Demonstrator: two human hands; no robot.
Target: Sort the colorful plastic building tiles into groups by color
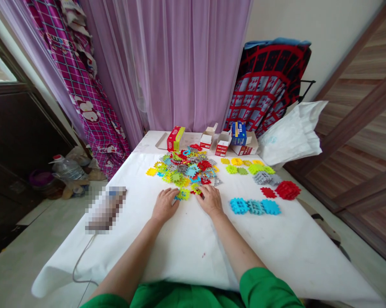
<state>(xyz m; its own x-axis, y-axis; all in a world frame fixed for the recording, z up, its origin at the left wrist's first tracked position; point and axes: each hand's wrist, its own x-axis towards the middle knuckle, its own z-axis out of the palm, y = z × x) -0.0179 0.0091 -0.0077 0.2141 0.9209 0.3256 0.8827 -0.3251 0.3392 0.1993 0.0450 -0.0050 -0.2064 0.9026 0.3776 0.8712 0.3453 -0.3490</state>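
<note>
A mixed pile of flat, notched plastic building pieces [183, 167] lies mid-table in red, grey, lime, yellow and blue. At its near left edge my left hand [165, 204] rests palm down, fingers apart, beside a lime-green piece [184, 194] with blue under it. My right hand [211, 200] is at the near right edge, its fingertips closed on a small lime-green piece [196, 188]. Sorted pieces stand to the right: blue stacks [239, 205], a red stack [288, 190], grey ones [262, 178], lime ones [258, 168] and yellow ones [237, 161].
Along the back of the white-covered table [186, 248] stand a red and yellow box [175, 138], small open boxes [222, 144] and a blue box [239, 133]. A white bag [292, 134] leans at the back right. A blurred-out object [106, 209] with a cord lies left.
</note>
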